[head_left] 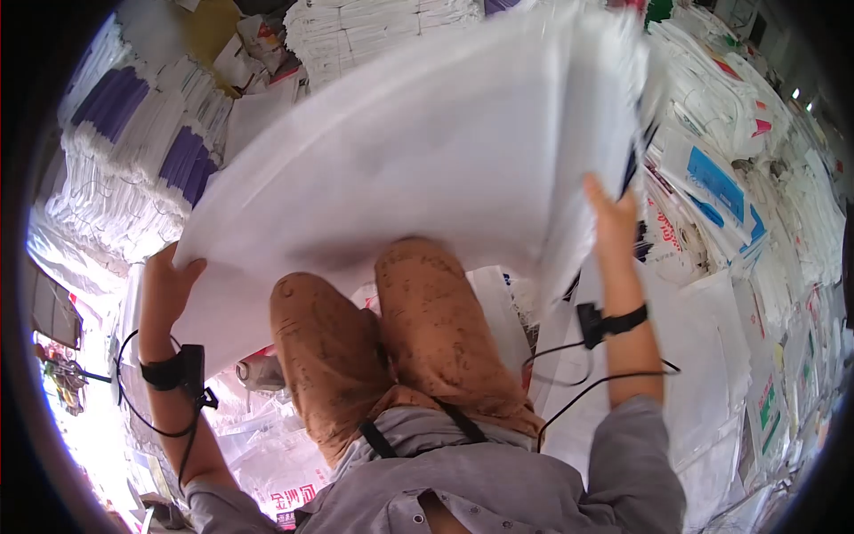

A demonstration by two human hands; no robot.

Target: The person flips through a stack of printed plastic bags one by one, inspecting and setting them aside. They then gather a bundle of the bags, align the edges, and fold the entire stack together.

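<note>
A bundle of large white flat sacks (391, 169) is spread out and bowed in front of me, above my knees. Its upper right edge is blurred, and several layers show there. My left hand (172, 278) is closed on the lower left corner, with the thumb on the near face and the fingers behind. At the right edge my right hand (614, 222) grips the layers, its fingers partly hidden behind them. The bundle's underside hides what lies just past my knees. Black straps with small devices and cables are on both wrists.
Tied stacks of white and purple sacks (133, 151) rise at the left. Another white stack (374, 36) stands at the back. Loose printed sacks (712, 191) pile up on the right. More sacks with red print (289, 476) lie beneath me.
</note>
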